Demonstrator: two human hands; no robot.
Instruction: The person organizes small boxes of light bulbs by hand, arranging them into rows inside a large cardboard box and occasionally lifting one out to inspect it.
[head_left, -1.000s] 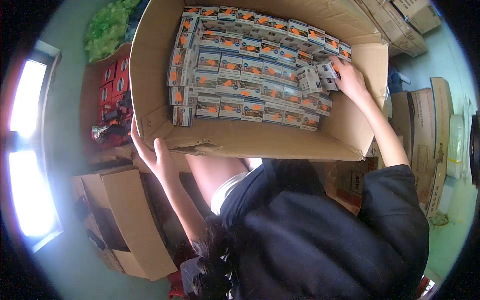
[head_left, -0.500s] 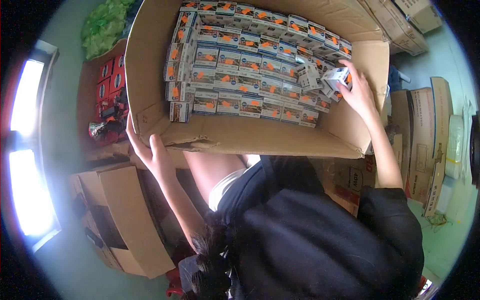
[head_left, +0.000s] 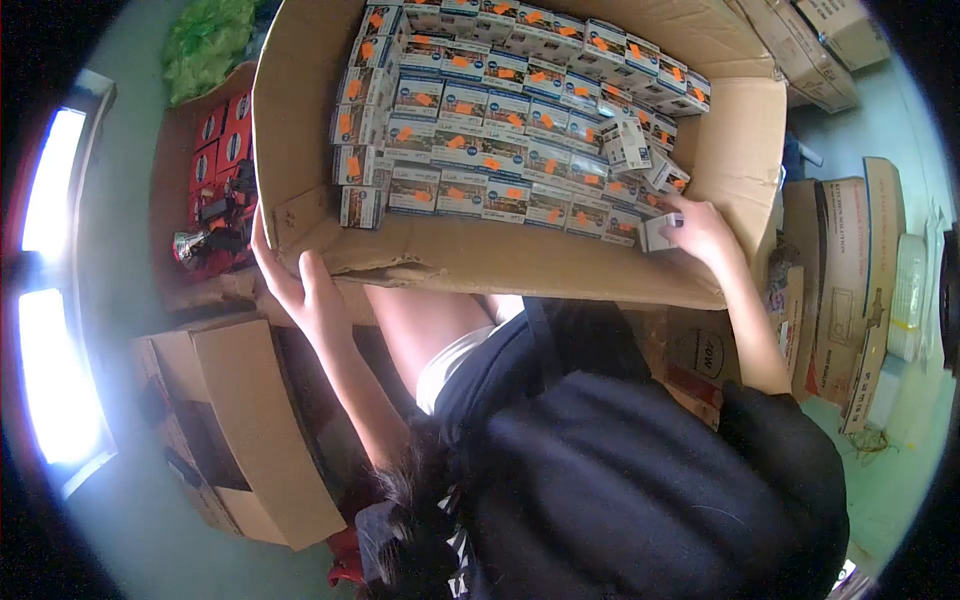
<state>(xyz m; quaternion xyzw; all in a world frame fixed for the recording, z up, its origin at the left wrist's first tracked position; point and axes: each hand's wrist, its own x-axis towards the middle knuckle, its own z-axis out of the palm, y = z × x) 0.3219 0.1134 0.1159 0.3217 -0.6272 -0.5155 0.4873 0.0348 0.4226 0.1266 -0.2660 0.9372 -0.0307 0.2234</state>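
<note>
A large open cardboard carton (head_left: 520, 275) tilts toward me over my lap. Inside it stand rows of small white-and-blue product boxes (head_left: 463, 103) with orange stickers. My right hand (head_left: 702, 232) is inside the carton's near right corner, its fingers closed around one small white box (head_left: 657, 233) at the end of the nearest row. Two loose boxes, one a white box (head_left: 626, 145), lie askew on top of the rows just beyond that hand. At the carton's near left corner, my left hand (head_left: 312, 297) grips the carton wall, thumb on the near side and fingers along the left side.
Left of the carton are red boxes (head_left: 236, 147) and a green plastic bag (head_left: 208, 50). An open cardboard box (head_left: 262, 430) stands on the lower left. Flattened cardboard (head_left: 842, 290) leans at the right, and more cartons (head_left: 800, 50) sit at the upper right.
My right hand has moved toward me with a small box, from above the loose boxes down to the near row's right end. The left hand stays on the carton, which has shifted slightly.
</note>
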